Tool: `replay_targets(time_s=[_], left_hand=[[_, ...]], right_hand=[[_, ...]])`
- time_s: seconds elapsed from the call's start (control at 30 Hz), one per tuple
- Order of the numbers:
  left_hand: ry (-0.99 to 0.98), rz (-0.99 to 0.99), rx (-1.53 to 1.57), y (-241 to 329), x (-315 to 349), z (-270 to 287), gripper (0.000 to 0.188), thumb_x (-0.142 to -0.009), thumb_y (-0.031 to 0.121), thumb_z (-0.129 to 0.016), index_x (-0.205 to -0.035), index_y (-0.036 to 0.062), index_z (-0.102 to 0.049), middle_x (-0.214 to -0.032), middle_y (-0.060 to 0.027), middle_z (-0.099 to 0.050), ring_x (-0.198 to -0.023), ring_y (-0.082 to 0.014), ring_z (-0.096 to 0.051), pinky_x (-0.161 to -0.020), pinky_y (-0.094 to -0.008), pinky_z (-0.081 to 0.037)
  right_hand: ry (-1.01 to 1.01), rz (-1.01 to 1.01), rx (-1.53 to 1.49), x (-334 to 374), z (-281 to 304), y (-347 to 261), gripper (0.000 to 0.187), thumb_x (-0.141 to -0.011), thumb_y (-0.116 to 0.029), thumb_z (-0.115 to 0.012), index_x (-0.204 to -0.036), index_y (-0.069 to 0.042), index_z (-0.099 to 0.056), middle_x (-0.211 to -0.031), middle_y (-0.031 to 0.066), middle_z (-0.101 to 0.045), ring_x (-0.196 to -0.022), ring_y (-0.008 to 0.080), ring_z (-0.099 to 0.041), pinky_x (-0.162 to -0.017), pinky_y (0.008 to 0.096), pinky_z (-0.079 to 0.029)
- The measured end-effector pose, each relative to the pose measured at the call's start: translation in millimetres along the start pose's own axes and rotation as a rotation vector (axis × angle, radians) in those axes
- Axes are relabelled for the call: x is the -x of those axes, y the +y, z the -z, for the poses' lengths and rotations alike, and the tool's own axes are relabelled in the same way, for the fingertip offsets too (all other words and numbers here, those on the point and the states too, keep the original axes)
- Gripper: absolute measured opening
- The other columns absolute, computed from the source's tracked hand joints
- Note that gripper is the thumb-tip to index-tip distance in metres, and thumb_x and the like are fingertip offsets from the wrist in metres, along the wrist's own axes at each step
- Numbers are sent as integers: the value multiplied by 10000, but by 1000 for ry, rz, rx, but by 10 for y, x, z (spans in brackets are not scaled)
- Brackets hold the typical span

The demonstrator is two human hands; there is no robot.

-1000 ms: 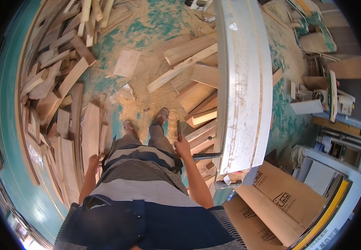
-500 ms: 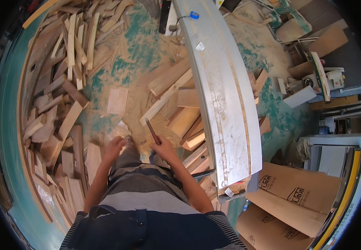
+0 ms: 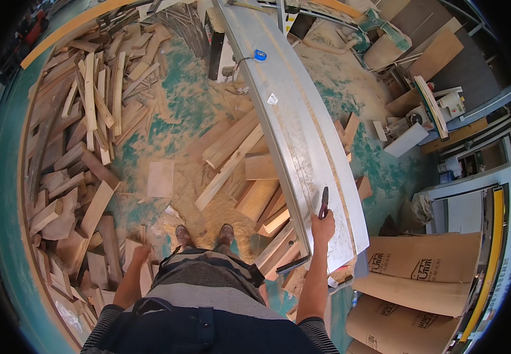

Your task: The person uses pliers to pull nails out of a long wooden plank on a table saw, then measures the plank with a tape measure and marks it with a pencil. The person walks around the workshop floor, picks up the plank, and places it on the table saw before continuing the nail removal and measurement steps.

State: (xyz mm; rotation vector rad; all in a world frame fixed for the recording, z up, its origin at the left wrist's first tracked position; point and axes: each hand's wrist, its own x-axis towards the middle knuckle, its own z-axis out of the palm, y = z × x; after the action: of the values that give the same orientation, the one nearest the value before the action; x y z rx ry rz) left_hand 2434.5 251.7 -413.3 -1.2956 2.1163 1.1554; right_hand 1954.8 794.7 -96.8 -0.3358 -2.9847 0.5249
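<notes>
Grasped in the right hand (image 3: 323,228), a dark tool (image 3: 324,199) pointed away from the body above the near end of the white table (image 3: 293,118), while the left hand (image 3: 141,253) hung well apart, whether clenched or released impossible to tell.

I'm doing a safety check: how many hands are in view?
2. The left hand is at the person's left side, near the loose wood pieces; the right hand grips a dark hand tool over the long white surface. No others show.
</notes>
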Motion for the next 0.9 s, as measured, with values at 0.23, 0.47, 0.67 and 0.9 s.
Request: replay_targets(time_s=[0.23, 0.47, 0.67, 0.9], left_hand=[[-90, 291, 341, -233, 898, -54, 227, -917, 167, -627, -844, -36, -699, -743, -175, -654, -596, -301, -648, -482, -430, -515], [70, 264, 723, 439, 1098, -125, 163, -880, 143, -658, -833, -9, -689, -686, -131, -641, -553, -219, -624, -456, -361, -495], [190, 169, 671, 493, 1047, -245, 291, -964, 222, -597, -863, -9, -741, -695, -73, -667, -545, -162, -597, -457, -308, -475], [372, 295, 745, 486, 1577, -329, 178, -914, 206, -645, -854, 41, -619, -700, -54, -599, -621, -177, -605, -519, -343, -477]], right_hand=[[14, 139, 48, -150, -165, 334, 673, -741, -278, -774, -1334, -48, -554, -1120, 233, -644, -1008, 447, -641, -856, 536, -528], [-30, 164, 33, -413, -223, 500, 617, -736, -205, -749, -1300, -29, -574, -1129, 248, -625, -1074, 464, -591, -923, 544, -497], [186, 319, 10, -623, -372, 56, 420, -821, -89, -677, -1227, 3, -620, -1147, 251, -621, -1070, 467, -579, -917, 550, -488], [-57, 570, -374, -381, -1018, -1335, 357, -838, -56, -696, -1180, 47, -672, -1127, 253, -669, -1061, 422, -618, -955, 489, -483]])
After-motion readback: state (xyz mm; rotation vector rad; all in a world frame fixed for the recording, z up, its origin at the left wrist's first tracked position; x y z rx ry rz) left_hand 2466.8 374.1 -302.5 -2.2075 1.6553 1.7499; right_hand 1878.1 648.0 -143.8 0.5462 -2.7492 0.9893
